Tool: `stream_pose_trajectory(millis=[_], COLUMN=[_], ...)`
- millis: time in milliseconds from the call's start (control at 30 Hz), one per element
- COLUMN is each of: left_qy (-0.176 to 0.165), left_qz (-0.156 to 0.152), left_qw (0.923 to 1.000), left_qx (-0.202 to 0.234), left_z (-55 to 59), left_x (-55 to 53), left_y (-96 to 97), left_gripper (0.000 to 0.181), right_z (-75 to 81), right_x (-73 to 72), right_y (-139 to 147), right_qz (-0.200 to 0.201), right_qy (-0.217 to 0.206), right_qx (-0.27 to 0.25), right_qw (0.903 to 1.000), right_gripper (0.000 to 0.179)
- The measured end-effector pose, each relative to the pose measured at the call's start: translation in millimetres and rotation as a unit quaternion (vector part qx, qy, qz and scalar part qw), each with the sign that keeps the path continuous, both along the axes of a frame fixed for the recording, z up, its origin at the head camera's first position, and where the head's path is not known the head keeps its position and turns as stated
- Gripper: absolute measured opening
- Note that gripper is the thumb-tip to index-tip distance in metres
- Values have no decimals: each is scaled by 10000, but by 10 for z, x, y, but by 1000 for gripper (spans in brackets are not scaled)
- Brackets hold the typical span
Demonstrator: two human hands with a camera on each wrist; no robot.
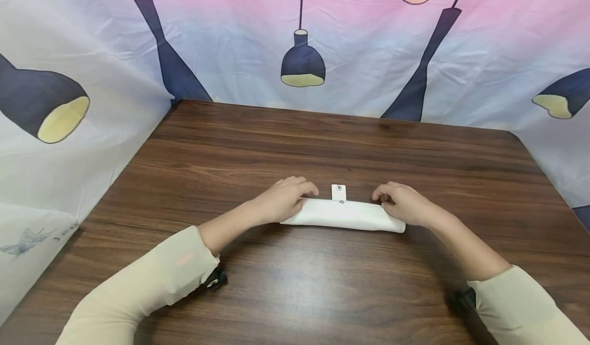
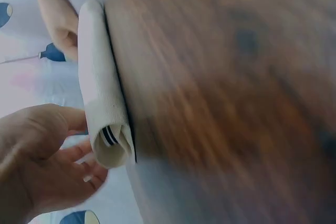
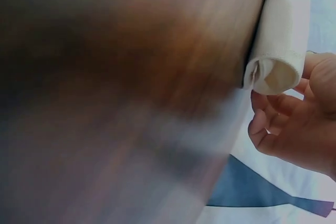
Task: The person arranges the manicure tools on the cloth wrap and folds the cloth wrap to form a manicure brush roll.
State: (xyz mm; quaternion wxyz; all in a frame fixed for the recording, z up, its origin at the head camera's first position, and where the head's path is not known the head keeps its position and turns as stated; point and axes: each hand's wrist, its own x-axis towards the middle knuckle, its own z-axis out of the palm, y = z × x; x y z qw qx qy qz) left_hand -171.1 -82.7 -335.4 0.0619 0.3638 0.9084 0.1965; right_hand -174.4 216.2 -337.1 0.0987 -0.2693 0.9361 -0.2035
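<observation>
A white fabric roll (image 1: pixel 343 215) lies across the middle of the table, with a short strap (image 1: pixel 338 191) bearing metal snaps sticking out from its far side. My left hand (image 1: pixel 285 200) holds the roll's left end, its fingers curved over the far side. At the right end, my right hand (image 1: pixel 405 203) curls its fingers round the roll in the same way. In the left wrist view, the open end of the roll (image 2: pixel 102 93) shows coiled layers with a dark-and-white striped bit inside. The right wrist view shows the roll's other end (image 3: pixel 281 40), also coiled and hollow.
The brown wood-grain table (image 1: pixel 286 283) stretches out on all sides of the roll. Behind it and to the left hangs a pale cloth (image 1: pixel 230 38) printed with dark lamps. Dark wrist straps (image 1: pixel 215 278) show under the light sleeves (image 1: pixel 152 276).
</observation>
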Motion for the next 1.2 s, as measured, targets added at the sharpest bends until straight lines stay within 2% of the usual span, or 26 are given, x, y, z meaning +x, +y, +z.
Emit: stream_pose_trajectory(millis=[133,200,267,433,567,633,767,833,1000,1200], left_qy=[588,814,929,956,1194,1302,1239,1165,1116,1120], left_qz=[-878,-1162,-1312,-1296,-1363,-1396,-1325,-1270,-1249,-1236], left_qw=[9944,9897,9864,9859,9815,9786,9791,9805,9802,9798], left_qx=[-29,-190,-352,-457,-622,-767,-921,-945,-1055,-1100], left_z=[-18,-19,-16,-20,-8,4,26,29,28,35], left_x=[-3,-1,0,9,37,53,78,85,93,94], left_y=[47,59,67,89,127,150,173,175,166,161], left_gripper=[41,45,49,43,35,34,36,36,34,34], right_z=[7,8,10,32,48,48,61,72,107,137], right_x=[-80,-128,-172,-247,-281,-292,-288,-272,-190,-88], right_y=[-95,-163,-241,-456,-595,-628,-628,-614,-604,-596], right_qz=[148,159,104,85,183,190,13,-15,438,699], right_qy=[-80,-85,-106,-280,-303,-168,53,-4,-85,260], right_qx=[47,-32,-99,31,116,119,-222,-448,-617,-455], right_qw=[9998,9998,9998,9996,9993,9996,9997,9990,9971,9962], right_gripper=[24,23,24,31,32,30,20,16,13,15])
